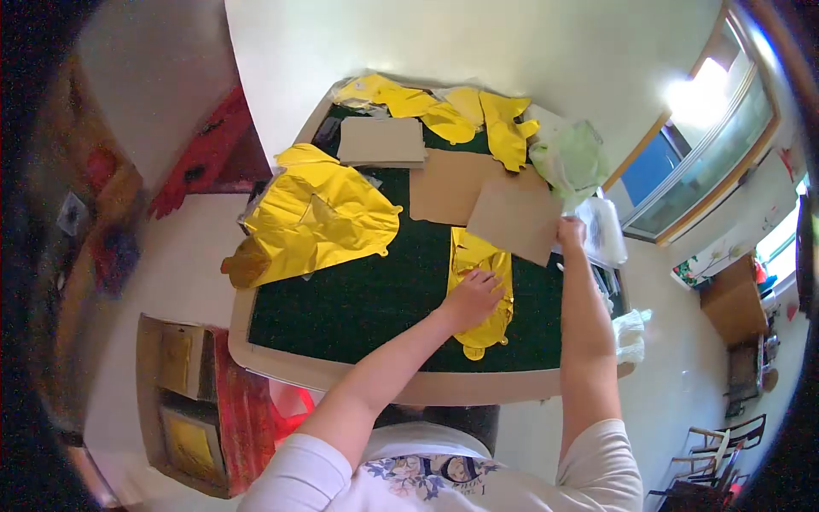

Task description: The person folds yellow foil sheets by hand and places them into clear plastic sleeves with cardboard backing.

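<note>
A flat, folded yellow foil balloon (483,328) lies on the dark green tabletop in front of me. My left hand (474,300) rests on it, palm down, with the fingers spread over the foil. Further right, my right hand (572,232) is closed at the right edge of a tan cardboard sheet (514,212), beside a clear plastic bag (604,232). What its fingers grip is too small to make out. The cardboard overlaps the upper end of the foil and a second brown sheet (442,186).
A larger spread of yellow foil (320,213) covers the table's left side. More yellow foil pieces (452,119) lie along the back, near a stack of cardboard (380,141). A pale green plastic bag (570,162) stands at the back right. An open carton (181,401) sits below left.
</note>
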